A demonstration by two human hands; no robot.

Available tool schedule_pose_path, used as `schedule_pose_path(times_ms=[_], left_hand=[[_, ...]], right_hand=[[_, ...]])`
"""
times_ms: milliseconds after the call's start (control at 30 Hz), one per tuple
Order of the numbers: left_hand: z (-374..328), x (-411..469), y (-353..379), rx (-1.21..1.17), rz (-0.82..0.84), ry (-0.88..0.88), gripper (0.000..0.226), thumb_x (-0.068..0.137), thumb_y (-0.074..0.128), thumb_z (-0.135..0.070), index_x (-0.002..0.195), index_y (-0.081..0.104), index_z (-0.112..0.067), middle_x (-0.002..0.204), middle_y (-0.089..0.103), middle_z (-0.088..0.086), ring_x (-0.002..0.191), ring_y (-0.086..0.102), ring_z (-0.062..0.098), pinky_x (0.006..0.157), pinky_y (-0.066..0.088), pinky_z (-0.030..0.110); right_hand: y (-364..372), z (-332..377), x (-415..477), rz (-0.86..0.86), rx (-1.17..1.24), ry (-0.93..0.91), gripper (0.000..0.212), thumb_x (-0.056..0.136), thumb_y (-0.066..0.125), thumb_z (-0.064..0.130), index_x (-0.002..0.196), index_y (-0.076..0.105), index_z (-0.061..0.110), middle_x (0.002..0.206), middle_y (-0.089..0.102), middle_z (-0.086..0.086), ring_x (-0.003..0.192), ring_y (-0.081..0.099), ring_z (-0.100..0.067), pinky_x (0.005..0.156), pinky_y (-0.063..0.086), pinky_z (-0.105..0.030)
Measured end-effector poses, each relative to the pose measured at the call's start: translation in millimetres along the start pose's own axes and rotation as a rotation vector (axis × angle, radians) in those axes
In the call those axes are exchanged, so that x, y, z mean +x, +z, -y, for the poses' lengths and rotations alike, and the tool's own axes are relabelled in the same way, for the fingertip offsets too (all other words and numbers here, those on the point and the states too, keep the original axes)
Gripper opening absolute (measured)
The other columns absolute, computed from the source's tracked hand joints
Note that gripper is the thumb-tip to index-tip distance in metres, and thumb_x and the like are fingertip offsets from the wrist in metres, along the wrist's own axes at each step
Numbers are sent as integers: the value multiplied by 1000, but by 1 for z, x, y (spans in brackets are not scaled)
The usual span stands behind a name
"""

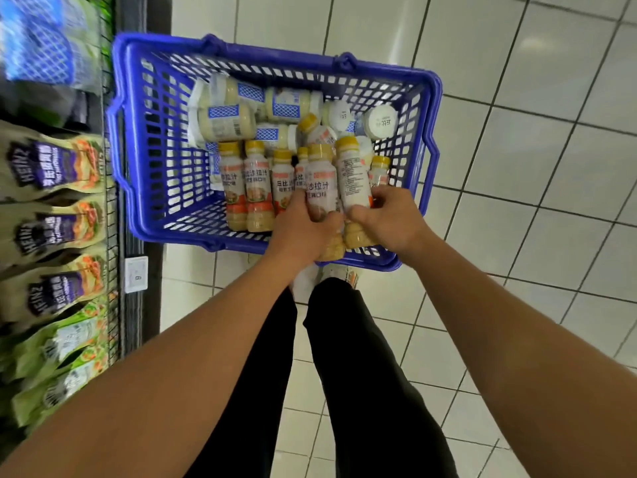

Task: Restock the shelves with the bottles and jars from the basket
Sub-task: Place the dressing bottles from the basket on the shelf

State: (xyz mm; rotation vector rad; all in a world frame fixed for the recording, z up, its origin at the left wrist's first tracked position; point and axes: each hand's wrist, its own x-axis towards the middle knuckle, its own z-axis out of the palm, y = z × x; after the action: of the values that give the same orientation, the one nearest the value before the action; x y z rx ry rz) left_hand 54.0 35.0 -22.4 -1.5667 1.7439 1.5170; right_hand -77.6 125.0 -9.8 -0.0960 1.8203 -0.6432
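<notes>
Two yellow-capped bottles gripped at frame centre: left hand [303,220] curled round first bottle [319,179], right hand [387,219] round second bottle [351,174], low in the blue basket [120,139]. Suggest lifting straight up, clearing neighbours, then swinging toward shelf [138,322], frame left.
</notes>
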Motion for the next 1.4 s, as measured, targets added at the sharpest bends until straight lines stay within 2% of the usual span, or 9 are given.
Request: schedule_pose_path(times_ms=[200, 333, 400, 533, 633, 800, 1067, 1300, 1400], left_hand=[[-29, -45, -61, -403, 129, -2, 28, 81, 70, -36, 107, 61, -41, 98, 73, -19, 90, 69, 0, 76, 55, 24], [-55, -91, -104, -514, 181, 36, 36, 83, 74, -25, 116, 60, -30, 111, 72, 7, 101, 70, 25, 92, 56, 48], [-69, -117, -125, -560, 182, 68, 37, 82, 76, -24, 114, 59, -29, 105, 72, 12, 93, 70, 28, 88, 57, 51], [-97, -170, -163, -569, 169, 162, 57, 69, 77, -42, 122, 57, -32, 103, 73, -4, 91, 72, 15, 74, 57, 30], [-117, -208, -192, -555, 168, 204, 41, 67, 73, -47, 107, 63, -47, 100, 73, -6, 91, 72, 15, 75, 57, 32], [-145, -261, -233, -677, 174, 190, 39, 78, 66, -16, 112, 62, -33, 104, 71, 8, 93, 70, 27, 81, 58, 46], [-153, -338, -282, -713, 88, 388, 45, 80, 72, -24, 118, 55, -40, 107, 73, -8, 98, 70, 11, 76, 55, 24], [-156, -396, -286, -773, -128, 461, 50, 78, 73, -21, 122, 53, -35, 107, 72, -5, 97, 69, 9, 76, 55, 22], [-154, -422, -275, -792, -256, 447, 45, 76, 72, -32, 119, 61, -31, 106, 72, -1, 100, 69, 16, 85, 57, 34]], right_hand=[[2, 35, -65, -2, 266, -30, 29, 81, 76, 16, 109, 71, 11, 103, 76, -8, 95, 73, -25, 88, 59, -49], [2, 70, -117, 53, 421, -31, 56, 65, 75, 24, 118, 66, 9, 107, 74, -10, 94, 73, -23, 81, 60, -42], [0, 89, -145, 88, 463, -45, 67, 56, 74, 24, 121, 63, 12, 107, 74, -6, 92, 73, -19, 73, 59, -35], [-5, 127, -205, 90, 468, -139, 63, 51, 74, 25, 111, 57, 20, 100, 73, -1, 91, 72, -17, 66, 56, -28], [-6, 155, -250, 56, 485, -221, 60, 56, 75, 23, 112, 55, 18, 100, 73, 1, 92, 72, -17, 70, 56, -31], [-10, 201, -317, 24, 480, -306, 65, 60, 73, 31, 122, 55, 25, 106, 73, 10, 100, 71, -15, 74, 56, -30], [-9, 251, -387, 64, 481, -449, 64, 64, 76, 22, 124, 55, 18, 102, 74, 4, 91, 72, -16, 68, 57, -26], [-20, 275, -423, 163, 282, -598, 66, 63, 84, 25, 122, 55, 25, 99, 73, 8, 89, 72, -15, 69, 57, -25], [-23, 279, -431, 273, 139, -631, 61, 65, 83, 27, 121, 58, 28, 101, 73, 5, 92, 72, -20, 75, 60, -36]])
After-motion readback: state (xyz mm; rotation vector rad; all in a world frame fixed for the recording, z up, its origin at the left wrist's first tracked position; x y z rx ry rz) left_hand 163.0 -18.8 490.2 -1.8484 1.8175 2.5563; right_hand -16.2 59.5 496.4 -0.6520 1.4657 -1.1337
